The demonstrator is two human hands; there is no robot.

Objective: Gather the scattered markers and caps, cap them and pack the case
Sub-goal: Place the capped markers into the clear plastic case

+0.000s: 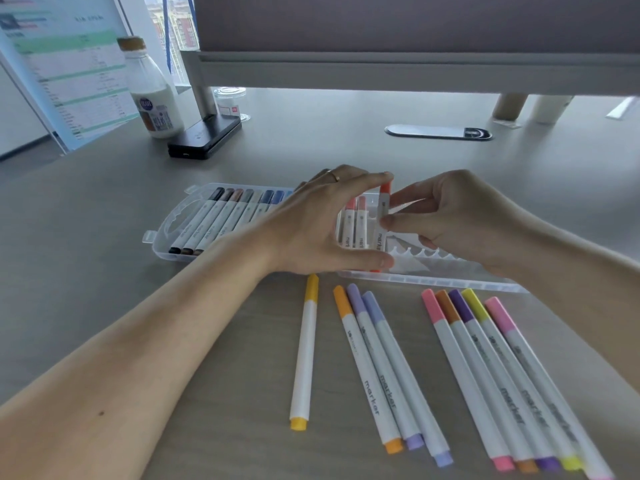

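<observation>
Clear plastic, the case (162, 237) lies open across the middle of the worktop (104, 220). Its left slots hold a row of dark markers (221, 216), black through brown and grey to blue. The left hand (311, 223) reaches over the case, forefinger on the cap and thumb under the lower end of a red marker (382, 209), clamping it lengthwise. The right hand (450, 220) pinches the same barrel between thumb and fingertips, just beside two pink markers (355, 220) already seated. This one looks about to go into the next slot. To the right, several slots (433, 254) stand unfilled.

By my count nine markers wait between the case and the near edge: a yellow one (306, 351) alone, then a trio (384, 368), then a fan of five (502, 382). All seem capped and I see no loose caps, so what is left is mostly packing.

Room is good at the left of the worktop. A bottle (152, 95) and a black box (204, 136) stand well apart at the far left. The five lie near the right near corner, so a sweeping forearm could roll them off.
</observation>
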